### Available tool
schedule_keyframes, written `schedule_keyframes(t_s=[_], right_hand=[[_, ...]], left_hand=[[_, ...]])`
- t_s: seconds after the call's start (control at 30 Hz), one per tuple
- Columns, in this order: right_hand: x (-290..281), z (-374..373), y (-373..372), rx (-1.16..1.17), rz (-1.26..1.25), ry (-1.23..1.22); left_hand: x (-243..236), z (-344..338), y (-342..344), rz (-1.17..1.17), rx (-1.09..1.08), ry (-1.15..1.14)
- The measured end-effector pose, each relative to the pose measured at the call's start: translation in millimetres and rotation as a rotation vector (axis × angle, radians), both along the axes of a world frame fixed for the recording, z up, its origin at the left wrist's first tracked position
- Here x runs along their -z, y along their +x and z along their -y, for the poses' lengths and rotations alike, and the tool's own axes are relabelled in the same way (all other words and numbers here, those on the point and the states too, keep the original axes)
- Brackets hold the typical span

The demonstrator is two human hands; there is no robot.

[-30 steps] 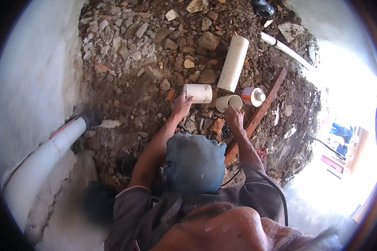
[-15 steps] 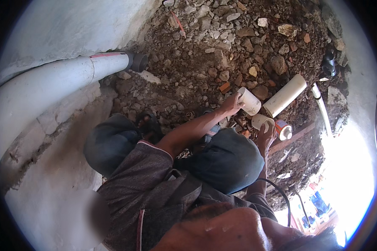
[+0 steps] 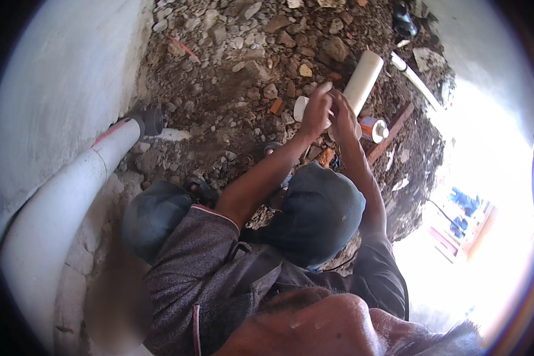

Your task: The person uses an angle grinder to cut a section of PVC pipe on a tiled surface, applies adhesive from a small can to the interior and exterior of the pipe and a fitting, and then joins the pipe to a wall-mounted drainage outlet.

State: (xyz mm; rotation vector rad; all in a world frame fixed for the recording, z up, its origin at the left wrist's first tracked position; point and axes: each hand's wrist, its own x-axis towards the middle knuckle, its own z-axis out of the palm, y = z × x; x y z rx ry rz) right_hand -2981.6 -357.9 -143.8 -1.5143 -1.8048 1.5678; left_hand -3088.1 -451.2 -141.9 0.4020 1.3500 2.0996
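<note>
My left hand point(image 3: 316, 113) has its grip clamped on a short white pipe fitting point(image 3: 301, 108), held up over the rubble ground point(image 3: 231, 71). Right hand point(image 3: 344, 115) is pressed vs. the left one, fingers curled; can't tell what its grip holds. Long white pipe point(image 3: 365, 77) lies just behind, small can point(image 3: 374, 129) beside it. Big white pipe point(image 3: 71, 196) runs along the wall point(image 3: 53, 77), well apart.

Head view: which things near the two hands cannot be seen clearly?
- Short white fitting: mostly behind the left hand.
- Near end of the white pipe: hidden by the right hand.
- Small can: too small to make out details.
- Right side: washed out by glare.
</note>
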Motion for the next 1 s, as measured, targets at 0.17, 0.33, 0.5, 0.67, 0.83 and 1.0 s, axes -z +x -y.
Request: schedule_keyframes(t_s=[0.17,0.33,0.5,0.67,0.83,1.0], right_hand=[[-88.7,43.3,-91.8,0.122,-0.315,-0.495],[-31.8,14.4,-40.1,-0.249,0.693,0.427],[55.2,11.6,31.1,0.088,0.326,-0.044],[9.2,47.3,-26.5,0.046,0.105,0.098],[-23.2,32.2,-34.4,-0.185,0.306,0.546],[-37.4,19.7,-6.9,-0.231,-0.113,-0.148]], left_hand=[[51.0,14.5,-19.9,-0.942,0.0,-0.441],[102.0,39.5,-52.3,-0.022,0.056,-0.586],[100.0,32.3,-40.2,0.18,0.193,-0.43],[97.9,36.3,-47.1,0.274,0.392,-0.255],[66.2,32.0,-76.2,0.467,0.646,-0.052],[57.7,18.8,-65.7,0.315,0.555,-0.058]])
